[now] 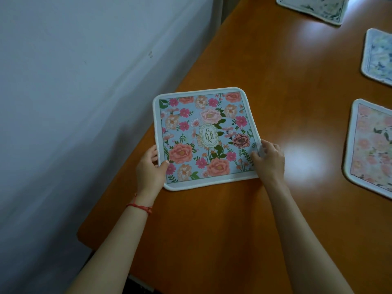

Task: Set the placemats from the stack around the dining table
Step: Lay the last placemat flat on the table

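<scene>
A square placemat (pixel 204 136) with pink and orange flowers on light blue and a white border lies flat on the brown wooden table (pixel 212 230), close to the table's left edge. My left hand (pixel 149 166) pinches its left border near the lower corner, thumb on top. Over at the right border, near the lower right corner, my right hand (pixel 268 159) grips it in the same way. The stack of placemats is not in view.
Three other placemats lie on the table: one at the top right (pixel 314 9), a bluish one at the right edge (pixel 377 56), and a pink floral one lower right (pixel 369 147). A pale wall (pixel 84 81) runs along the table's left side.
</scene>
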Tool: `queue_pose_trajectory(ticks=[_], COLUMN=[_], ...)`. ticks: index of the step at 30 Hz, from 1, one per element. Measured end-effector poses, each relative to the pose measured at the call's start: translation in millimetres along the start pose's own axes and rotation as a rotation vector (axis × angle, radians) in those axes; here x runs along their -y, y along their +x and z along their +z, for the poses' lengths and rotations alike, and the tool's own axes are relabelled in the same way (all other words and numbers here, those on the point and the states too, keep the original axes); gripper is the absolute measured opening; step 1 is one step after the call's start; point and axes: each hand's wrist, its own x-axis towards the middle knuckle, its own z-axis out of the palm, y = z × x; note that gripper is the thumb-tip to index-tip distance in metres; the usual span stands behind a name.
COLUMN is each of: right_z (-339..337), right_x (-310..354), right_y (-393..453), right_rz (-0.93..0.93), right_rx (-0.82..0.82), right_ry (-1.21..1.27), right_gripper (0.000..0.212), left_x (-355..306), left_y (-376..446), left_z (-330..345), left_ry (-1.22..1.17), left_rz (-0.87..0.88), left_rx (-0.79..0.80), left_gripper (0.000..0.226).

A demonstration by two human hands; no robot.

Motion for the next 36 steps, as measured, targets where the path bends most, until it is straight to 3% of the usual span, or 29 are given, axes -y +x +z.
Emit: queue_pose_trajectory(ticks=[9,25,29,36], right_z=[4.5,-0.9,-4.0,-6.0], right_x=[-7.4,5.0,3.1,4.1], right_y=[-18.4,9.0,15.5,16.8], right_rz=[0.135,0.234,0.238,0.259], right_rx=[-0.027,-0.005,0.015,0.001], right_ry=[0.092,0.216,0.261,0.346], right_gripper=[0.045,0.027,0.027,0.021], left_x=[6.2,-3.6,-3.6,-2.9], left_y=[9.4,56.0,59.5,63.4], left_z=[-10.5,-8.3,-7.6,-7.5], left_ry=[0.010,-0.200,-0.225,-0.243], left_rz=[-0.003,-0.184,-0.182,-0.151], left_rx=[-0.041,-0.038,-0.013,-0.051], left_gripper=[0.044,0.041,0.027,0.024])
